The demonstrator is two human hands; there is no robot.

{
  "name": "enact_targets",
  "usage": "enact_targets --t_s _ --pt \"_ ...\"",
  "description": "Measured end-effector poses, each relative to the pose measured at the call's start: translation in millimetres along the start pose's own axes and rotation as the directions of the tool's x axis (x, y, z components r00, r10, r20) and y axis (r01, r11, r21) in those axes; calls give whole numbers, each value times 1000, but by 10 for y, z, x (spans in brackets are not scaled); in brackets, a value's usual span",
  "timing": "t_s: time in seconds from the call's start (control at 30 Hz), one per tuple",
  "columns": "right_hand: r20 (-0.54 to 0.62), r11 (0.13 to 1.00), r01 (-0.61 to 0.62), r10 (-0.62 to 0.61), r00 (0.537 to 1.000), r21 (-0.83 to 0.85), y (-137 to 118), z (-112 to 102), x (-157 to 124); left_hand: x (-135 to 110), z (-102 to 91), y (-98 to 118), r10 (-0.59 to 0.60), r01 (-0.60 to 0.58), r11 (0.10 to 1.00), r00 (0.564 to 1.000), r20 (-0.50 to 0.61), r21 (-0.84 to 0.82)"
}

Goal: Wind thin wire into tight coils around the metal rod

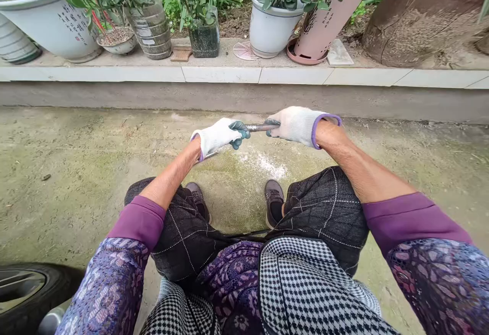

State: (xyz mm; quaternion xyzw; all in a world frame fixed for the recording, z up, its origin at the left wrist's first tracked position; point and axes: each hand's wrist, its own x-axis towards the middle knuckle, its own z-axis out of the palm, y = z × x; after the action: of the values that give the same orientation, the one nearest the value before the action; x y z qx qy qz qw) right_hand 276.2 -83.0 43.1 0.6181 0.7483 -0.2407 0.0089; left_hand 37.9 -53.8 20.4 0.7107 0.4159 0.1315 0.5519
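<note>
A thin, dull metal rod (258,127) lies level between my hands, above the concrete ground; its left part looks shiny and rough. My left hand (223,135), in a white knitted glove with dark green coated fingers, is closed around the rod's left end. My right hand (296,125), in a matching glove with a purple cuff, grips the right end between thumb and fingers. Beneath my left wrist a narrow, pale strip (210,155) sticks out; whether it belongs to the rod I cannot tell. White powder (270,165) is scattered on the ground below.
A low tiled ledge (221,75) runs across ahead, bearing a white pot (273,29), a pink pot (319,24), a cut plastic bottle planter (151,29) and a large brown jar (424,19). My shoes (274,192) flank the powder. A wheel (26,294) stands at lower left.
</note>
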Motion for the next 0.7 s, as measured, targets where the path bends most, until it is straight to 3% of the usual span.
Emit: enact_targets --t_s 0.1,0.2,0.4,0.5,0.6,0.7 --pt "-132 998 -62 58 990 -33 -93 -72 -34 13 -35 17 43 -51 983 998 -51 -177" --pt "-201 988 -28 58 978 151 -211 -110 -112 11 -96 6 84 -97 964 994 -64 -247" --pt "-121 750 27 71 990 661 -349 -102 -199 -40 -172 33 177 -198 940 979 -99 -280" --pt "-90 668 39 41 995 743 -356 -92 -177 -59 -188 56 212 -221 934 975 -61 -280" --pt "-112 658 35 76 991 752 -348 -95 -137 -60 -175 39 226 -214 927 974 0 -308" --pt "-130 636 28 114 985 771 -355 -130 -126 -57 -161 10 246 -233 911 969 -5 -340"
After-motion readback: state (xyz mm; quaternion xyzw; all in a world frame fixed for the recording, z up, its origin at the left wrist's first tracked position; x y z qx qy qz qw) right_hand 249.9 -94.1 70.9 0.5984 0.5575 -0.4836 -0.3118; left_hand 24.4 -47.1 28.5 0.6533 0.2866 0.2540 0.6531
